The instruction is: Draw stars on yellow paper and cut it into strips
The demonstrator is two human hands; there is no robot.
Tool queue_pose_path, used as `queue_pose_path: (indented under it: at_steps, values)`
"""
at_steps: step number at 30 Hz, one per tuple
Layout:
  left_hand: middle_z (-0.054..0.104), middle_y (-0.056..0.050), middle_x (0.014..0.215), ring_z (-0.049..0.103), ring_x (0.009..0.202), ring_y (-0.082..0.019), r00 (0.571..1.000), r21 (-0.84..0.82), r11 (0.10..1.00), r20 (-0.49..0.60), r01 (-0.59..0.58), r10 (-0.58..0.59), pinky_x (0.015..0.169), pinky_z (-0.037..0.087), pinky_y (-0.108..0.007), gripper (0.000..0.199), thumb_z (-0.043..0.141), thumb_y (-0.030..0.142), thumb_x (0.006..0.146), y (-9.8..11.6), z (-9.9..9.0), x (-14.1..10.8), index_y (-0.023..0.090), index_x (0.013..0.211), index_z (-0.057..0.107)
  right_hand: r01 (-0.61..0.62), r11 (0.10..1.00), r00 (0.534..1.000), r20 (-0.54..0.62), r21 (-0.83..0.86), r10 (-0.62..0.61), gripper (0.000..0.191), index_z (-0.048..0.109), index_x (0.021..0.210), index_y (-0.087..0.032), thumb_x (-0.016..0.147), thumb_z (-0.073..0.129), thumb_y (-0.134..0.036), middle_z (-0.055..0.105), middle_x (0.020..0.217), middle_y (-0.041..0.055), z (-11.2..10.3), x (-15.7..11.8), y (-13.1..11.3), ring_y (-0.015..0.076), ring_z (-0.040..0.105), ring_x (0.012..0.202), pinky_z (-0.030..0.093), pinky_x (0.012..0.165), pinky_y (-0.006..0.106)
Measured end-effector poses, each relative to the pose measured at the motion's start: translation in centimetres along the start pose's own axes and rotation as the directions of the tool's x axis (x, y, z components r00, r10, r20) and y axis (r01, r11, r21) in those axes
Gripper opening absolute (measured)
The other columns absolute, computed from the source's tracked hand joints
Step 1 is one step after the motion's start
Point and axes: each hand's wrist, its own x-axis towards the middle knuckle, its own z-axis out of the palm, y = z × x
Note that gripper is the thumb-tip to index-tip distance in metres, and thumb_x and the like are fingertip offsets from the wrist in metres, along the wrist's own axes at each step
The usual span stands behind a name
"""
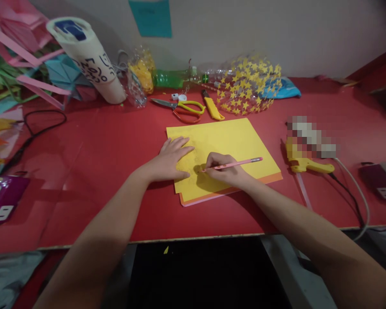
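A yellow sheet (225,137) lies on top of orange and pink sheets on the red table. Spread flat on its left part is my left hand (173,161), fingers apart and holding nothing. My right hand (225,167) is closed round a pink pencil (244,162), whose tip points left and rests at the sheet near its middle. Faint grey marks show on the paper between the hands. Behind the sheet lie scissors (183,107) with yellow and red handles and a yellow cutter (212,107).
Along the wall stand a white tumbler (93,64), a green bottle (170,78) and a clear wrap with yellow stars (247,88). Folded paper pieces (64,73) fill the back left. A yellow glue gun (312,165) with its cord lies right; purple power boxes (6,197) sit at both sides.
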Motion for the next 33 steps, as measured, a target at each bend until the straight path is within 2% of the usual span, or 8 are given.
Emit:
queue_pose_path:
  at_steps: [14, 18, 26, 33]
  values:
    - [0.016, -0.011, 0.163, 0.007, 0.150, -0.034, 1.000, 0.006, 1.000, -0.017, -0.026, 0.026, 0.120, 0.002, -0.055, 0.081, 0.067, 0.050, 0.074, -0.3, 0.2, 0.0, 0.022, 0.145, 0.041, -0.019, 1.000, 0.992, -0.125, 0.003, 0.019, 0.013, 0.044, 0.065, -0.022, 0.073, 0.055, -0.022, 0.048, 0.057, -0.0045, 0.4, 0.0, 0.0, 0.0099, 0.040, 0.053, 0.030, 0.051, 0.026]
    - [0.015, -0.013, 0.163, 0.005, 0.150, -0.035, 1.000, 0.012, 1.000, 0.005, 0.007, -0.007, 0.120, 0.002, -0.055, 0.081, 0.066, 0.047, 0.075, 0.1, 0.0, -0.1, 0.018, 0.146, 0.040, -0.027, 1.000, 0.990, -0.135, 0.010, 0.028, 0.014, 0.043, 0.067, -0.022, 0.075, 0.055, -0.023, 0.048, 0.058, -0.0038, 0.4, 0.0, -0.1, 0.0106, 0.041, 0.054, 0.031, 0.052, 0.026]
    - [0.015, -0.012, 0.163, 0.007, 0.150, -0.035, 1.000, 0.005, 1.000, 0.000, -0.004, 0.004, 0.120, 0.002, -0.055, 0.082, 0.067, 0.049, 0.074, 0.0, 0.0, 0.0, 0.020, 0.146, 0.040, -0.012, 1.000, 0.991, -0.134, -0.007, 0.011, 0.013, 0.042, 0.066, -0.022, 0.073, 0.054, -0.021, 0.045, 0.056, -0.0049, 0.4, 0.1, 0.2, 0.0101, 0.038, 0.053, 0.029, 0.051, 0.026]
    - [0.016, -0.012, 0.163, 0.007, 0.150, -0.034, 1.000, 0.013, 1.000, -0.009, -0.019, 0.019, 0.120, 0.002, -0.054, 0.082, 0.067, 0.049, 0.074, -0.1, 0.1, 0.0, 0.020, 0.146, 0.040, 0.057, 0.998, 0.990, -0.127, -0.033, -0.061, 0.014, 0.039, 0.063, -0.022, 0.069, 0.051, -0.019, 0.040, 0.054, -0.0067, 0.3, 0.3, 0.9, 0.0085, 0.033, 0.051, 0.024, 0.049, 0.025]
